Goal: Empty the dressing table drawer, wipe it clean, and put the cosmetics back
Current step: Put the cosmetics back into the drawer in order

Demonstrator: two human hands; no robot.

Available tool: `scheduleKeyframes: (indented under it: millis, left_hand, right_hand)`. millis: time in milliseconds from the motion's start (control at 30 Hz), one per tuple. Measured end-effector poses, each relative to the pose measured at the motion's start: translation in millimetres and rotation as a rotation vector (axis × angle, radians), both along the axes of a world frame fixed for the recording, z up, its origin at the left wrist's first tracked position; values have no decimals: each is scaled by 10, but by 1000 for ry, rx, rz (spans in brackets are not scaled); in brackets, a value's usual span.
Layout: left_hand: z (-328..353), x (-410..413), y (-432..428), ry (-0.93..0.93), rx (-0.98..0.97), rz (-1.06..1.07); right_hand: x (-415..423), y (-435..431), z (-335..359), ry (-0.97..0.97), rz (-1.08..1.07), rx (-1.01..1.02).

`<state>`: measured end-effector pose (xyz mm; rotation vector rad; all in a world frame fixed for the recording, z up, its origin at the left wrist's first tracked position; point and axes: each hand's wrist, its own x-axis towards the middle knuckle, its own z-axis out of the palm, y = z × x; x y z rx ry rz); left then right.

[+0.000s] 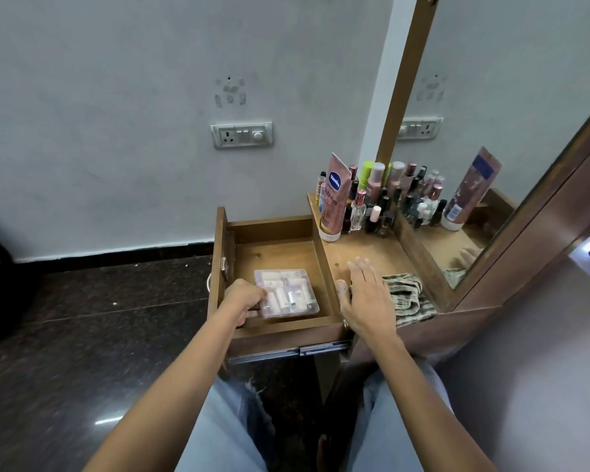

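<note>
The wooden drawer (276,229) is pulled out to the left of the dressing table top (365,247). Inside it, near the front, lies a clear plastic case (293,294) holding several small pale tubes. My left hand (244,299) grips the case's left edge inside the drawer. My right hand (367,294) rests flat with straight fingers on the table top beside the drawer's right wall. A crumpled green-and-white cloth (407,298) lies just right of that hand. Several cosmetics bottles (372,206) and a pink Vaseline tube (332,199) stand at the back of the table.
A mirror (491,131) in a wooden frame rises right of the bottles. A switch plate (242,135) sits on the grey wall. Dark polished floor (99,318) lies to the left. My knees in light jeans (225,434) are below the drawer.
</note>
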<state>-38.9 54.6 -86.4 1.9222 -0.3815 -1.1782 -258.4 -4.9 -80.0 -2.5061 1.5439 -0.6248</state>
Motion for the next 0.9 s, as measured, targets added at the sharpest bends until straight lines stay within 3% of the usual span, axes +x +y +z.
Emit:
scheduleKeyframes:
  millis: [300,433,633,767,900]
  left_hand:
    - [-273,-211,-150,-131,131,-133]
    - [-280,-285,-198,-335,154,-241]
    - [-357,-301,-249,-452,147,-284]
    - [-397,-319,-232,-618,171,-382]
    - [-356,-282,-216,-662,200,-506]
  right_hand:
    - [-23,3,8,25,36,21]
    - [-29,4,18,31,42,25]
    - [-30,1,2,25,41,20]
    - [-31,-8,-11,17,43,3]
    - [-34,-9,-16,15,36,-1]
